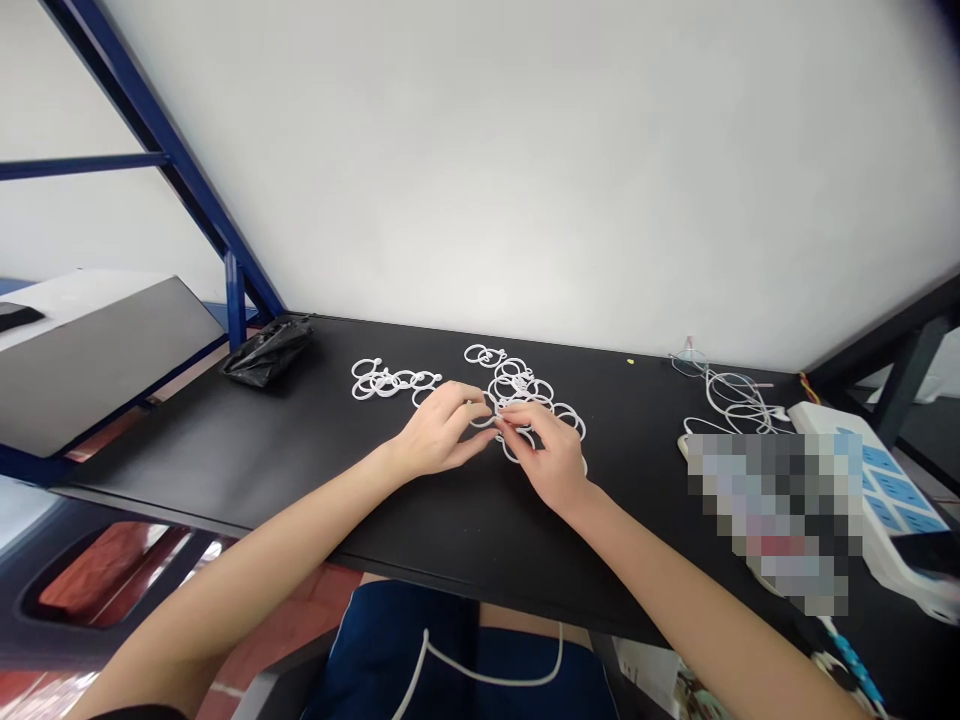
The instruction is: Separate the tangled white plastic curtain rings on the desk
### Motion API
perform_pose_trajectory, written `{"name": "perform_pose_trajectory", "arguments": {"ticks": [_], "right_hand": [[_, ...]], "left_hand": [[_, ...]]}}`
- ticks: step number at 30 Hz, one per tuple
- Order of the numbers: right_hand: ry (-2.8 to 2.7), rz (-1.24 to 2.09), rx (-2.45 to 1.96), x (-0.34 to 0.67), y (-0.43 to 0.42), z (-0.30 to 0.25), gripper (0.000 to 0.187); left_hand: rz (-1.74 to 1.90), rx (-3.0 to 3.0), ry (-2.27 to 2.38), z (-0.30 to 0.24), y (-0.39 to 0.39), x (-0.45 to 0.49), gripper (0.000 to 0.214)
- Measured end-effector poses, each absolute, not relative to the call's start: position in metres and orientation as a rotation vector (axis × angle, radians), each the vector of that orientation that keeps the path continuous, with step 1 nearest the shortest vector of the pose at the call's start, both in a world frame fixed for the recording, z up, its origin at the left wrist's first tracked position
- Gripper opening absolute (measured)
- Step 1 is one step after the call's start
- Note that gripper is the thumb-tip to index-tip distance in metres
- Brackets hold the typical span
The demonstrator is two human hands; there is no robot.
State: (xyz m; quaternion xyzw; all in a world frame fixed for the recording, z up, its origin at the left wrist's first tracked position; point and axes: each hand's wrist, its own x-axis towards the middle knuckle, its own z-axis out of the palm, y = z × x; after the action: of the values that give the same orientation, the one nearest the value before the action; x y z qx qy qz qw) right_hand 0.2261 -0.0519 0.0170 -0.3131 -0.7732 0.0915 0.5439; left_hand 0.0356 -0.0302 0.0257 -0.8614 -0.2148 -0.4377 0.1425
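Both hands rest on a black table [300,470] over a loose pile of white plastic rings [525,390]. My left hand [439,430] has its fingers curled and pinches a white ring at the pile's near edge. My right hand [547,450] meets it from the right, fingertips pinched on the same ring [501,420] or one linked to it. A short chain of linked white rings [394,381] lies on the table to the left of the hands.
A crumpled black plastic bag [266,352] lies at the table's far left corner. White cables [731,395] and a white power strip with blue sockets [877,490] sit at the right. A blue metal frame [187,170] and a grey surface [97,350] stand left.
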Motion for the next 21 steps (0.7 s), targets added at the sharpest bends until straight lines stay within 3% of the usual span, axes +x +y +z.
{"name": "perform_pose_trajectory", "arguments": {"ticks": [4, 11, 17, 21], "right_hand": [[-1.85, 0.25, -0.668, 0.223, -0.054, 0.016, 0.008], [-1.893, 0.305, -0.597, 0.221, -0.059, 0.017, 0.01], [-1.781, 0.397, -0.616, 0.215, -0.068, 0.021, 0.008], [-1.797, 0.441, -0.616, 0.213, -0.069, 0.019, 0.007]], "left_hand": [[-1.257, -2.514, -0.692, 0.025, -0.028, 0.034, 0.039], [-1.175, -2.615, -0.764, 0.019, -0.026, 0.029, 0.046], [-1.378, -2.643, -0.688, 0.021, -0.026, 0.03, 0.06], [-1.486, -2.726, -0.753, 0.017, -0.023, 0.027, 0.054]]}}
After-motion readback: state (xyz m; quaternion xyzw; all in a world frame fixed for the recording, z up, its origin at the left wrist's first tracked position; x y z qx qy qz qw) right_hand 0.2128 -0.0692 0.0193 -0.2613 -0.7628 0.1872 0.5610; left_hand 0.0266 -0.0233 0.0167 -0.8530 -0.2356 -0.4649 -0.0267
